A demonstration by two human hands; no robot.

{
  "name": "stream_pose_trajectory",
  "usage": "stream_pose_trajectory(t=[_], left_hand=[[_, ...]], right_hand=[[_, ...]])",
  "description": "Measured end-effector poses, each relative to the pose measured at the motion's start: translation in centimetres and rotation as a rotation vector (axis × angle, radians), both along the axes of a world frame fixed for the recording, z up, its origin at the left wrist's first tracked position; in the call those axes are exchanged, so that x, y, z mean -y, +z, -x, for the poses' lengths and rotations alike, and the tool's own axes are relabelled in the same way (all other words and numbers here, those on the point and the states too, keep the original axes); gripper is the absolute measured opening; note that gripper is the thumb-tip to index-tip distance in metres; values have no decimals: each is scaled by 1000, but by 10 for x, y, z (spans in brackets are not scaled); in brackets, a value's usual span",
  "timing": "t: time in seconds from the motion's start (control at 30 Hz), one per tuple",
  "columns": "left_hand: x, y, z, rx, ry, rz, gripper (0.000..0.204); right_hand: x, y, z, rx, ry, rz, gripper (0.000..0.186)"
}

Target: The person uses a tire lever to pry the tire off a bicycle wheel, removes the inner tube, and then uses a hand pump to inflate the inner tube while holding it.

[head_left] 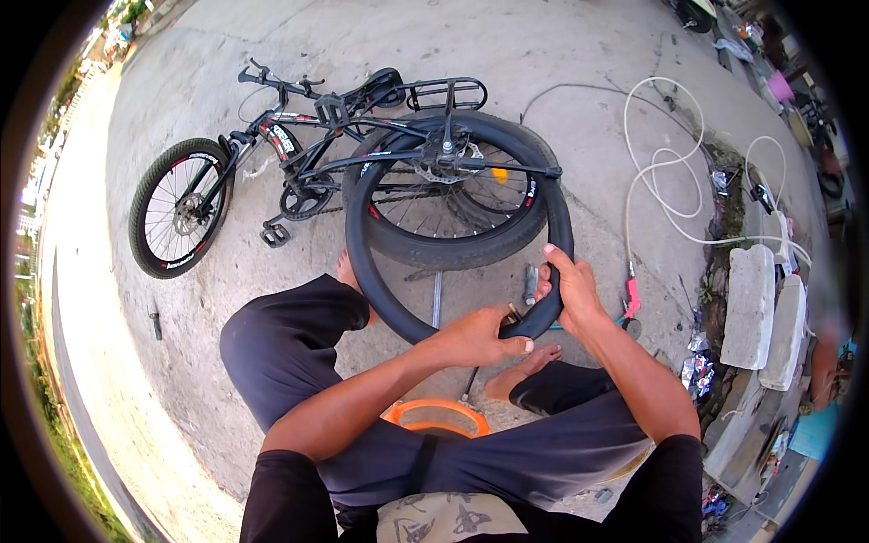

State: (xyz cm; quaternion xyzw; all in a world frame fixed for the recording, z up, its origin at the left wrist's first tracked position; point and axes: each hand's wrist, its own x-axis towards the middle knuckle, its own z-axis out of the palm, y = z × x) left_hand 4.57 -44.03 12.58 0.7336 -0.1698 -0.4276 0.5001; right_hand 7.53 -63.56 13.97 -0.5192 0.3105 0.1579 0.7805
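I hold a black bicycle inner tube (362,258), rounded out as if it has air in it. Its ring reaches away from me and lies over the rear wheel (466,253) of a black bicycle on its side. My left hand (475,337) is closed on the near part of the tube, with a brass-coloured valve stem (513,313) beside its fingers. On the tube's right side, my right hand (575,291) wraps round it, thumb pointing away from me. The left fingers are partly hidden.
The bicycle's front wheel (181,208) lies far left. To the right, a pale hose (652,167) curls on the concrete, ending in a pink nozzle (632,291). Concrete blocks (749,308) line the right edge. A metal rod (437,300) lies between my feet; an orange ring (444,405) is near my lap.
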Motion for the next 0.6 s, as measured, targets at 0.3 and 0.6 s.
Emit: stream_pose_trajectory(t=[0.3,0.6], left_hand=[[-5,-6,-10,-201,-110,187,39],[7,-14,-8,-236,-1,91,33]], right_hand=[[-2,-7,-8,58,243,236,28],[15,-5,-10,14,89,95,28]])
